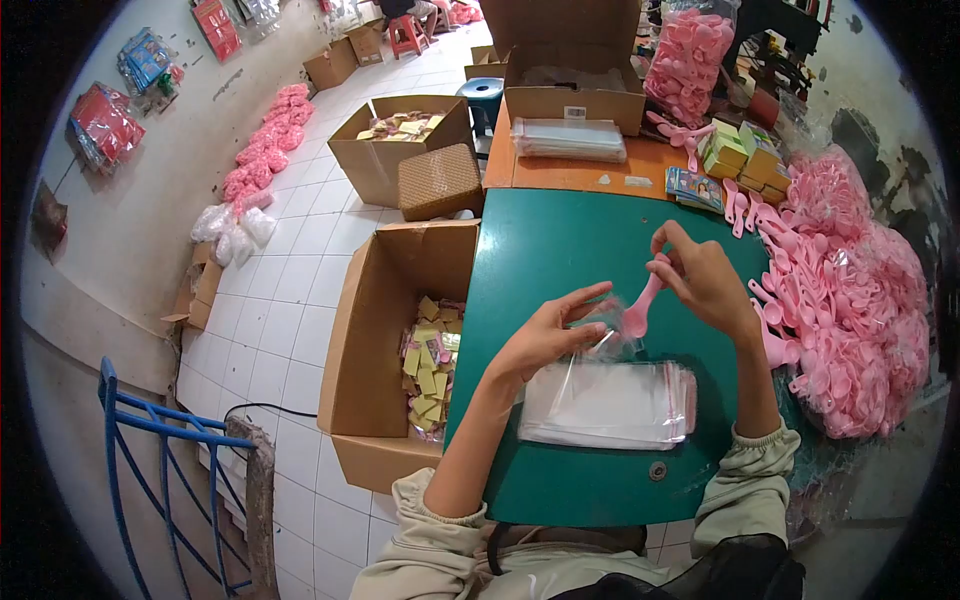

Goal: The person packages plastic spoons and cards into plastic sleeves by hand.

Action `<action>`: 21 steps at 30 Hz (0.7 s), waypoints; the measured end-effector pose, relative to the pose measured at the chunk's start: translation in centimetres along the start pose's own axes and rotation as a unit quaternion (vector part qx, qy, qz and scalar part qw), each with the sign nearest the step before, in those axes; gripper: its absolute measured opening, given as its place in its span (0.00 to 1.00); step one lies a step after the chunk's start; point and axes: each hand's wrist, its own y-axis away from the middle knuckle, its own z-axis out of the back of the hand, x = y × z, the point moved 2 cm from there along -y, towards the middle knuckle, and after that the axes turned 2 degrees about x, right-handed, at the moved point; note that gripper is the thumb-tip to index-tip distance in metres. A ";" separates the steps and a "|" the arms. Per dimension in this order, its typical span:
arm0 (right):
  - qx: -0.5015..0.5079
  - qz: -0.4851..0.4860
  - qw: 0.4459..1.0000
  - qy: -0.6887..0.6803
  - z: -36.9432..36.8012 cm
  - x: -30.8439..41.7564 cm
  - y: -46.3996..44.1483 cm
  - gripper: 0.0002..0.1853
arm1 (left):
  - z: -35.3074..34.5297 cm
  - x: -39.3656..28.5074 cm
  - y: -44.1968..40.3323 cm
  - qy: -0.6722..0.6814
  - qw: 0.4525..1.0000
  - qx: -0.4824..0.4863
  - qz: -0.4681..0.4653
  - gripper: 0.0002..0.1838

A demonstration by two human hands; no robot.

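A pink plastic spoon point(640, 314) hangs bowl-down from my right hand point(700, 275), whose fingers pinch the end of its handle. My left hand point(555, 335) is closed on a clear plastic bag point(612, 345), and the spoon's bowl is at the bag; whether it lies inside or in front I cannot tell. Below my hands a stack of flat clear bags point(605, 405) lies on the green table point(530, 260). To the right of my right hand, loose pink spoons point(800, 260) spread out beside large filled bags of spoons point(870, 310).
Left of the table, an open carton point(350, 390) holds yellow-carded packets point(428, 375). Another carton point(400, 155) stands behind it. Small yellow boxes point(735, 155), picture cards point(693, 188) and stacked clear bags point(570, 140) sit at the far end. A blue metal rail point(165, 425) stands at left.
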 end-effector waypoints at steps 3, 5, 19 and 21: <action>0.000 -0.003 0.999 0.041 -0.2 -0.9 0.0 0.09 | 0.2 0.4 -0.2 0.026 0.999 0.022 -0.026 0.36; -0.035 -0.029 0.999 0.019 0.1 -0.9 -0.1 0.09 | 0.2 0.6 -0.1 0.039 0.998 0.034 -0.026 0.39; 0.009 0.032 0.998 0.062 -2.0 -0.2 -0.4 0.10 | 0.8 -0.2 0.4 0.059 0.996 0.012 -0.065 0.46; 0.007 0.026 0.998 0.061 -2.0 -0.6 -0.4 0.10 | 1.3 -0.7 0.7 0.065 0.997 -0.015 -0.045 0.41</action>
